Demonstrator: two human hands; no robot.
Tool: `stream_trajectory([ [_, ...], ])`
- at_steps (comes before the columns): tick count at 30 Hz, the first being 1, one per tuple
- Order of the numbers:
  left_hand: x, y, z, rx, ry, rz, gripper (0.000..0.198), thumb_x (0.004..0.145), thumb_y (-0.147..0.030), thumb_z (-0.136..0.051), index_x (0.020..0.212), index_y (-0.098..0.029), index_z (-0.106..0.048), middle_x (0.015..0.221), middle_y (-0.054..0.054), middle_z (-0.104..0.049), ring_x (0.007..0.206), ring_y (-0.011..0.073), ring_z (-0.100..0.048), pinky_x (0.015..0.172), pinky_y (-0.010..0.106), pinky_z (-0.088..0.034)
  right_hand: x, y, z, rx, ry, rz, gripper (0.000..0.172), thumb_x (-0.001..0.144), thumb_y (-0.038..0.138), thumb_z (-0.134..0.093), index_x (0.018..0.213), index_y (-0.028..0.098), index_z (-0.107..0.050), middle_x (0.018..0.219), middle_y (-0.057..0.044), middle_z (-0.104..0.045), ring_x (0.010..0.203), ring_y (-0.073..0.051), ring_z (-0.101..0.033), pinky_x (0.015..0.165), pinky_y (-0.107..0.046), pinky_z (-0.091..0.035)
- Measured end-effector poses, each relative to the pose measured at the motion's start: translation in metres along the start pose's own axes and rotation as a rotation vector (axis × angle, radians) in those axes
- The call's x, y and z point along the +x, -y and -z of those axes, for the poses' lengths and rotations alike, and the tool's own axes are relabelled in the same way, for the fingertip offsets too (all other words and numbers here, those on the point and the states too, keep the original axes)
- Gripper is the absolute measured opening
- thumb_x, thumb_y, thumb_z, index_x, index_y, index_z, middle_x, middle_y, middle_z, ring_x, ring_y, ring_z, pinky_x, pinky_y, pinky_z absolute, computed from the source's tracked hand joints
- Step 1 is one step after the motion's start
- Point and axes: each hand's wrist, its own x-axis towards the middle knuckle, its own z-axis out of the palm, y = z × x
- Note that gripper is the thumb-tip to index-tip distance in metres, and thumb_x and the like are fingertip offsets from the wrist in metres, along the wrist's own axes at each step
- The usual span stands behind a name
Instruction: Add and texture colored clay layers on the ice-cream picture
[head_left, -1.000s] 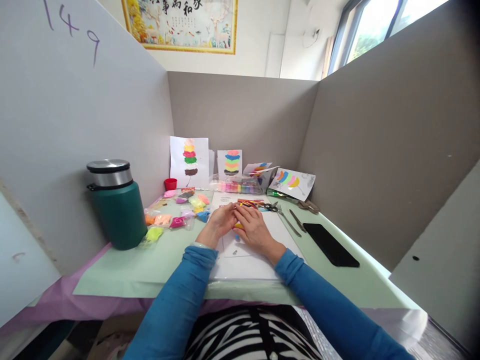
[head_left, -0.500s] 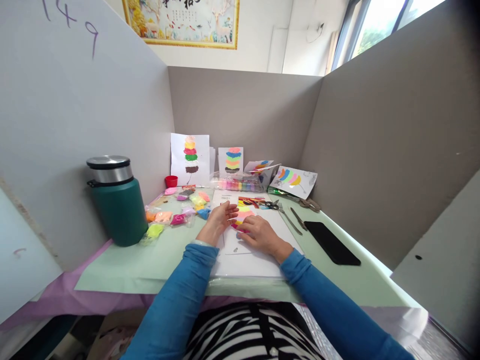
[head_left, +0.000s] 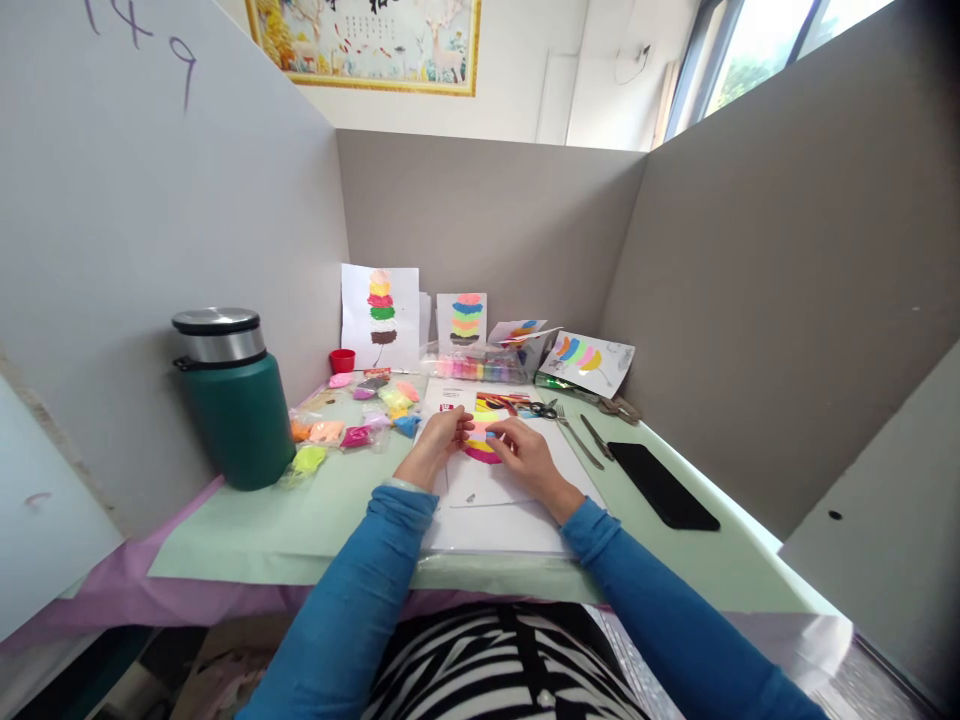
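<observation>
A white sheet of paper (head_left: 480, 487) lies in front of me with coloured bands of soft clay (head_left: 482, 455) on it, magenta lowest, then yellow and pink above. My right hand (head_left: 529, 458) is over the right side of the bands, thumb and fingertips pinched on a small piece of blue clay (head_left: 491, 435). My left hand (head_left: 444, 440) is at the left edge of the bands, fingers loosely curved and apart, with nothing visible in them. Both hands partly cover the bands.
Bagged clay (head_left: 356, 437) in several colours lies left, near a green flask (head_left: 236, 420) and a red cup (head_left: 343, 361). Scissors (head_left: 544, 409), a fork (head_left: 581, 440), a knife (head_left: 596, 437) and a black phone-like slab (head_left: 662, 487) lie right. Painted cards (head_left: 380, 318) stand behind.
My right hand has risen from the lower part of the paper towards the upper bands, carrying the blue clay. My left hand has turned slightly, its fingers curving in more.
</observation>
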Motion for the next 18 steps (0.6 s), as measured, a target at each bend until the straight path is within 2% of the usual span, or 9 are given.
stream_trajectory([
  [1, -0.002, 0.000, -0.001, 0.029, 0.029, -0.002, 0.017, 0.089, -0.026, -0.060, 0.088, -0.011, -0.066, 0.062, 0.007, -0.066, 0.046, 0.0121, -0.058, 0.050, 0.024, -0.045, 0.001, 0.000, 0.000, 0.005, -0.044, 0.003, 0.026, 0.095, 0.038, -0.050, 0.099, 0.020, -0.069, 0.089, -0.006, -0.067, 0.067, -0.015, -0.061, 0.065, -0.028, -0.051],
  [3, -0.007, -0.001, -0.004, 0.099, 0.159, 0.019, 0.021, 0.089, -0.029, -0.060, 0.088, -0.009, -0.067, 0.066, 0.010, -0.069, 0.050, 0.0154, -0.062, 0.051, 0.026, -0.048, 0.003, -0.001, 0.000, -0.019, -0.106, 0.013, 0.026, 0.095, 0.037, -0.050, 0.103, 0.021, -0.069, 0.093, -0.007, -0.064, 0.073, -0.016, -0.061, 0.068, -0.030, -0.052],
  [5, -0.012, -0.002, -0.007, 0.151, 0.329, 0.030, 0.024, 0.087, -0.031, -0.063, 0.089, -0.007, -0.069, 0.073, 0.015, -0.071, 0.060, 0.0205, -0.068, 0.059, 0.031, -0.053, 0.004, -0.002, -0.001, -0.072, -0.145, 0.022, 0.026, 0.094, 0.035, -0.050, 0.104, 0.021, -0.070, 0.094, -0.008, -0.062, 0.083, -0.019, -0.061, 0.072, -0.031, -0.053],
  [7, -0.016, -0.002, -0.009, 0.184, 0.436, 0.023, 0.023, 0.084, -0.029, -0.068, 0.088, -0.006, -0.070, 0.077, 0.016, -0.072, 0.067, 0.0222, -0.070, 0.066, 0.032, -0.055, 0.005, -0.003, -0.001, -0.122, -0.159, 0.033, 0.025, 0.094, 0.032, -0.050, 0.104, 0.022, -0.071, 0.095, -0.009, -0.061, 0.091, -0.022, -0.060, 0.076, -0.034, -0.053],
  [9, -0.017, -0.002, -0.009, 0.201, 0.450, 0.011, 0.020, 0.081, -0.025, -0.072, 0.086, -0.006, -0.071, 0.077, 0.015, -0.072, 0.067, 0.0212, -0.070, 0.068, 0.032, -0.056, 0.005, -0.004, -0.001, -0.156, -0.153, 0.050, 0.024, 0.094, 0.030, -0.050, 0.105, 0.023, -0.071, 0.097, -0.009, -0.062, 0.094, -0.023, -0.059, 0.080, -0.037, -0.052],
  [14, -0.013, -0.001, -0.008, 0.100, 0.312, -0.057, 0.011, 0.074, -0.009, -0.072, 0.085, -0.007, -0.073, 0.076, 0.011, -0.072, 0.066, 0.0174, -0.068, 0.069, 0.029, -0.055, 0.004, -0.002, -0.004, -0.246, -0.049, 0.113, 0.031, 0.093, 0.031, -0.052, 0.119, 0.020, -0.066, 0.113, -0.012, -0.063, 0.105, -0.026, -0.056, 0.089, -0.043, -0.048],
  [18, -0.013, -0.002, -0.009, 0.093, 0.359, -0.055, 0.012, 0.069, -0.002, -0.069, 0.078, -0.008, -0.073, 0.074, 0.010, -0.072, 0.066, 0.0152, -0.066, 0.064, 0.025, -0.052, 0.003, 0.000, -0.007, -0.321, 0.036, 0.169, 0.041, 0.094, 0.035, -0.051, 0.131, 0.019, -0.058, 0.132, -0.014, -0.056, 0.118, -0.028, -0.050, 0.096, -0.046, -0.042],
])
